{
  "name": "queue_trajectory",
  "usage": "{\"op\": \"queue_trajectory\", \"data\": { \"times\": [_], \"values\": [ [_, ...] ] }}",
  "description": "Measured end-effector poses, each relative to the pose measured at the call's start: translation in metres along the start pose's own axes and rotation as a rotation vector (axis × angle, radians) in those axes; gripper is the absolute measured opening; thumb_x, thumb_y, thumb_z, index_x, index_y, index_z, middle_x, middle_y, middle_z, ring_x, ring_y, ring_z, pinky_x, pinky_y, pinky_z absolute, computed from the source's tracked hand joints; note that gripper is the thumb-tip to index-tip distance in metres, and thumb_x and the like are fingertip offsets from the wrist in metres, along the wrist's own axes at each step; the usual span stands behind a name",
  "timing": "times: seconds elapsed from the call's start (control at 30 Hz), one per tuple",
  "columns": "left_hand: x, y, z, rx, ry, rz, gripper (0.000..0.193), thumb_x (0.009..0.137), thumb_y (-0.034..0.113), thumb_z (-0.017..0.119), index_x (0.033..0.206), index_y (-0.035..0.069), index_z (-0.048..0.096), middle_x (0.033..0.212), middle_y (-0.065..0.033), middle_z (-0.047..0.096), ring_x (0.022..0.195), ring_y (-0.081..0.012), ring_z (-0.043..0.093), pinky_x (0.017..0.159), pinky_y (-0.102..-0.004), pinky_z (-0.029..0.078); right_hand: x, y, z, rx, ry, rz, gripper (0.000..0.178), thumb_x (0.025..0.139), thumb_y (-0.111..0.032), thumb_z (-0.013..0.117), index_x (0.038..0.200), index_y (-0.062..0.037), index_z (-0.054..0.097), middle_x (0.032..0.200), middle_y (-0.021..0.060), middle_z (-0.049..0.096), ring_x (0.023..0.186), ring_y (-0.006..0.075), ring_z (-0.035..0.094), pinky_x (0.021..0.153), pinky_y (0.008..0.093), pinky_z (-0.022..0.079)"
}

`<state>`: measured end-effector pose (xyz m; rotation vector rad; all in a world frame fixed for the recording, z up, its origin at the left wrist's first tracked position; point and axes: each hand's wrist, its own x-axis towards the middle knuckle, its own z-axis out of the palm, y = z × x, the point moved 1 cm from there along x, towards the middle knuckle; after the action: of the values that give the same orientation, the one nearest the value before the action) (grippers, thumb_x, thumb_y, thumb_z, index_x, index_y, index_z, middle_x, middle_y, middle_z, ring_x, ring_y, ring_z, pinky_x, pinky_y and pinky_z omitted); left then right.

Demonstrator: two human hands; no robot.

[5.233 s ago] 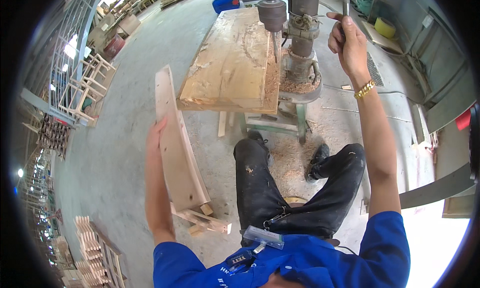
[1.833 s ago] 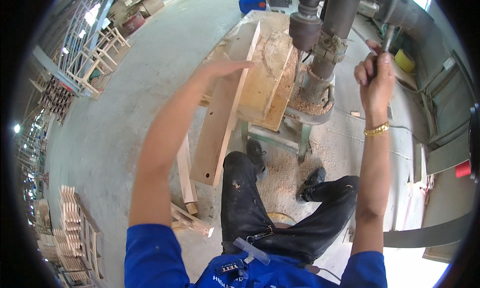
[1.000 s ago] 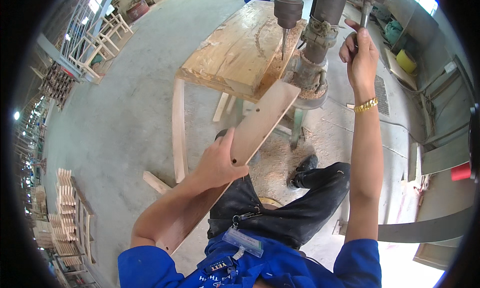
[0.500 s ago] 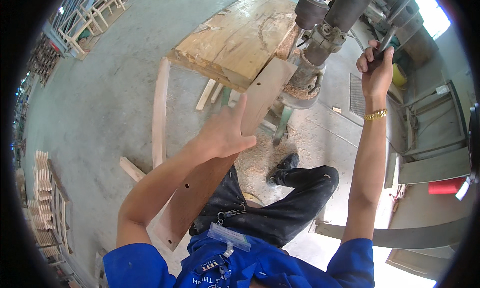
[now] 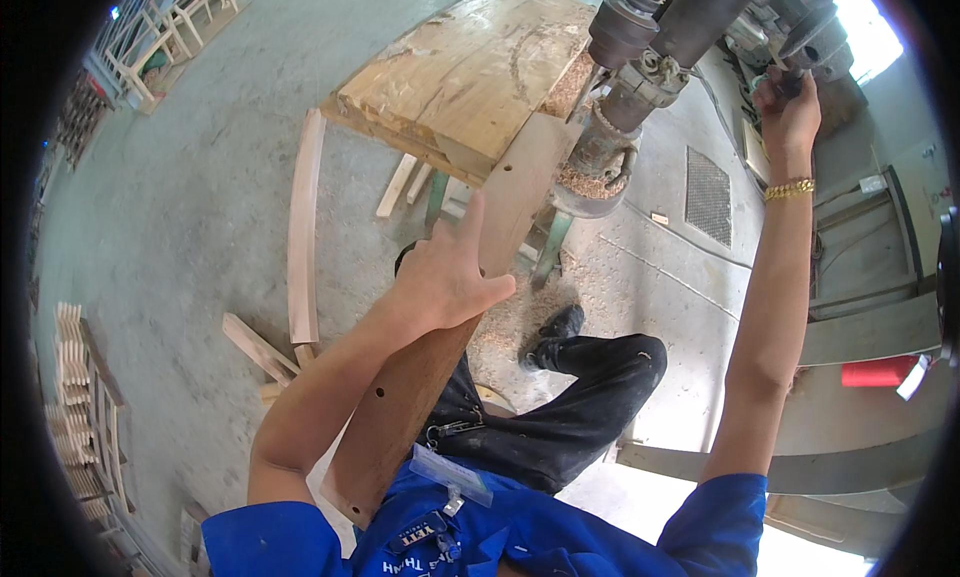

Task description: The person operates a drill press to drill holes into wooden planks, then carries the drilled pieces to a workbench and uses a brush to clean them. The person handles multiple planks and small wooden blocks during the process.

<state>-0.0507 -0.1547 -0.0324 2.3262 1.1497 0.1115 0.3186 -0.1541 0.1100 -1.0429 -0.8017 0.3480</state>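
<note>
A long brown wooden board [image 5: 515,202] with several small drilled holes slants from the machine toward my lap. My left hand [image 5: 450,277] holds it near the middle, index finger and thumb stretched out over its face; the other fingers are partly hidden at its left edge. The far end of the board lies at the right edge of a thick wooden table block [image 5: 450,72], beside the dark chuck and column of a drilling machine [image 5: 625,32]. Up at the far right, my right hand [image 5: 790,117] is closed round the dark knob of the machine's lever [image 5: 795,80].
Wood shavings [image 5: 590,182] lie on the machine base and floor. A long pale strip [image 5: 305,227] leans at the table's left. Short offcuts [image 5: 258,347] lie nearer me. Stacked wooden parts [image 5: 75,377] stand at far left. A floor grate [image 5: 708,199] and red cylinder [image 5: 875,373] are at right.
My right hand has moved farther away and to the right with the lever. The board and my left hand on it keep nearly the same place; the whole view has shifted slightly.
</note>
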Motion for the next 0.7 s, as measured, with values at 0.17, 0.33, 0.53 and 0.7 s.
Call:
{"op": "queue_trajectory", "data": {
  "times": [0.17,0.33,0.53,0.7],
  "values": [
    [0.004,0.001,-0.002,-0.009,-0.057,-0.017,0.099,0.067,0.043,0.059,0.142,0.001,0.009,0.111,-0.0373,0.046,0.102,-0.048,0.051,0.091,-0.0442,0.042,0.032,-0.014,-0.013,-0.002,0.034,-0.016,0.029,0.095,-0.021,0.032,0.095,0.0014,0.051,0.081,0.0131,0.055,0.063,0.0217,0.049,0.056,0.035,0.04],
    [-0.005,0.004,-0.009,0.031,-0.034,-0.068,0.099,0.067,0.043,0.059,0.142,0.001,0.009,0.11,-0.0366,0.047,0.101,-0.0465,0.052,0.091,-0.0444,0.042,0.042,-0.022,0.009,0.018,0.044,-0.086,0.023,0.093,-0.02,0.041,0.107,-0.0031,0.049,0.096,0.0094,0.056,0.084,0.0229,0.055,0.071,0.0371,0.046],
    [0.002,0.009,-0.005,-0.031,-0.064,0.01,0.099,0.067,0.044,0.057,0.142,0.001,0.009,0.109,-0.0356,0.048,0.099,-0.0459,0.053,0.089,-0.0449,0.042,0.103,-0.065,-0.052,-0.674,-0.186,-0.531,0.035,0.094,-0.021,0.039,0.123,-0.0027,0.043,0.119,0.0122,0.051,0.106,0.0259,0.052,0.089,0.0402,0.045],
    [-0.003,-0.004,-0.015,-0.011,-0.099,-0.141,0.099,0.065,0.044,0.056,0.142,0.001,0.01,0.107,-0.0353,0.049,0.097,-0.0461,0.053,0.088,-0.0451,0.043,0.05,-0.048,0.033,0.174,-0.1,0.071,0.037,0.093,-0.022,0.043,0.123,-0.0013,0.044,0.117,0.012,0.054,0.103,0.0272,0.055,0.09,0.0411,0.046]
  ]
}}
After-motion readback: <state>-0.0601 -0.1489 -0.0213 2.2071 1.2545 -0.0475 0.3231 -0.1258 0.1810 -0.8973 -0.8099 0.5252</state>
